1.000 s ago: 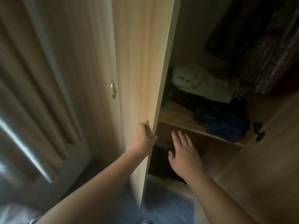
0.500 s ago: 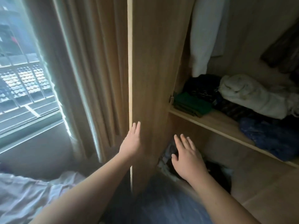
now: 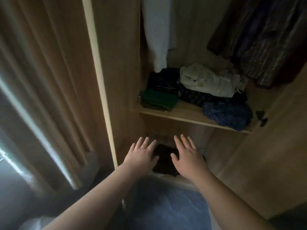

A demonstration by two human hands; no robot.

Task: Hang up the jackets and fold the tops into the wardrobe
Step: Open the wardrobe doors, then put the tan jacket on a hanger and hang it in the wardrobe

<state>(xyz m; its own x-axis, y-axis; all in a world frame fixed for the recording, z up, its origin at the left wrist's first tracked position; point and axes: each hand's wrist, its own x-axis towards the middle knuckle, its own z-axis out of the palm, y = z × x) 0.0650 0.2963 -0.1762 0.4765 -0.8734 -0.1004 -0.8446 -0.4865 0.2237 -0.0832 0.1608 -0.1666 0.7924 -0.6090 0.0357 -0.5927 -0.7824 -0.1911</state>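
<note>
The wooden wardrobe [image 3: 176, 117] stands open in front of me. My left hand [image 3: 141, 156] and my right hand [image 3: 187, 155] reach side by side toward its lower compartment, fingers spread, holding nothing. Between them lies a dark garment [image 3: 164, 160] at the bottom. On the shelf above sit a folded green top [image 3: 157, 100], a dark top [image 3: 166, 80], a crumpled white garment [image 3: 206, 82] and a blue patterned one [image 3: 227, 113]. A white garment [image 3: 156, 30] hangs at the upper left, dark patterned clothes [image 3: 265, 39] hang at the upper right.
The left wardrobe door [image 3: 114, 72] is swung wide open against beige curtains [image 3: 41, 72]. The right door [image 3: 274, 155] stands open at the right. Bright window light [image 3: 10, 146] shows at the far left. Blue fabric [image 3: 166, 205] lies below my arms.
My left hand has let go of the left door, which has swung fully open, and moved in beside my right hand. The view has turned toward the wardrobe's inside.
</note>
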